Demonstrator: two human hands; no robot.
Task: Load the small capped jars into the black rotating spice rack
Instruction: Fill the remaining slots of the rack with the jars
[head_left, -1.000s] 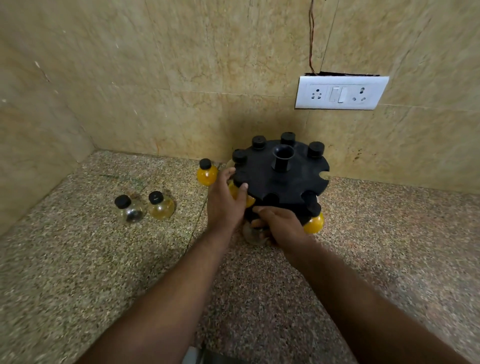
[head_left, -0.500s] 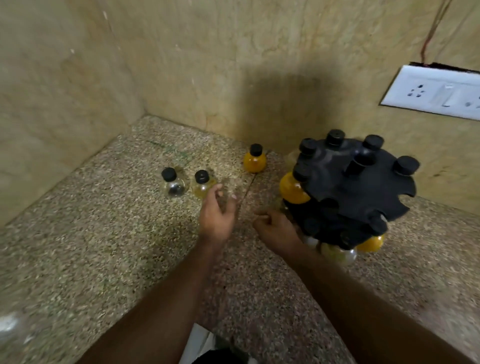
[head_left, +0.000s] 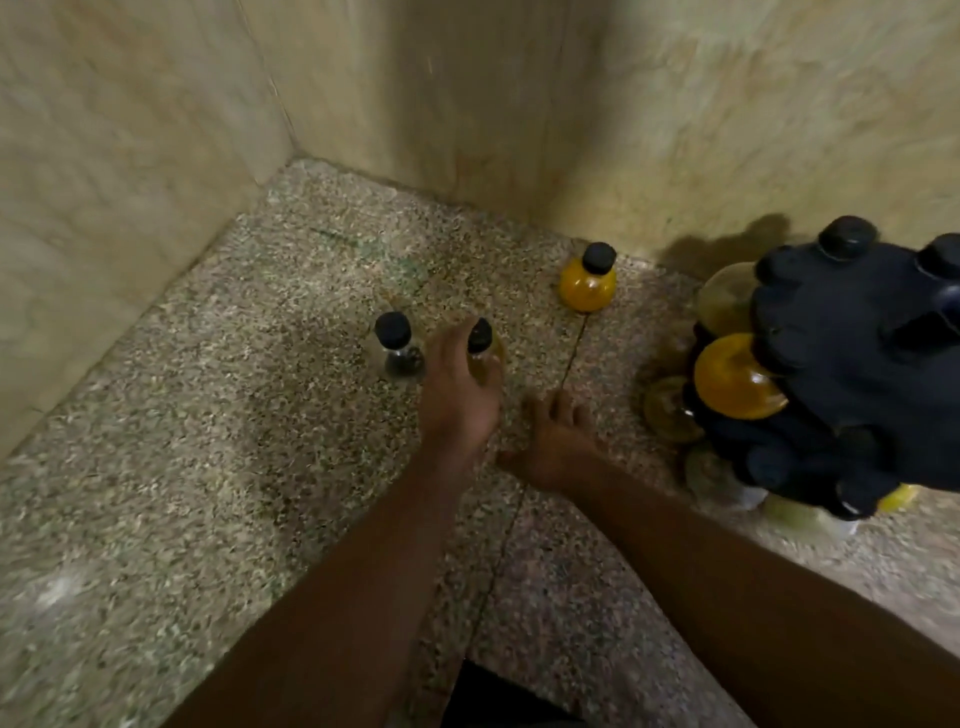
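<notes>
The black rotating spice rack (head_left: 857, 374) stands at the right edge, with several capped jars hung in its slots, one of them an orange jar (head_left: 737, 376). Three loose black-capped jars stand on the counter: a clear jar with dark contents (head_left: 397, 353), a pale yellow jar (head_left: 485, 356) and an orange jar (head_left: 588, 283) by the wall. My left hand (head_left: 457, 400) wraps its fingers around the pale yellow jar, which still stands on the counter. My right hand (head_left: 553, 444) rests on the counter with fingers apart, holding nothing.
The speckled stone counter (head_left: 208, 467) runs into a corner of beige tiled walls (head_left: 130, 156) at the back and left. The rack stands close to the back wall. The frame is motion-blurred.
Both hands left the rack and moved left. My left hand reached the pale yellow jar and closed around it. The view swung left, so the rack now sits at the right edge.
</notes>
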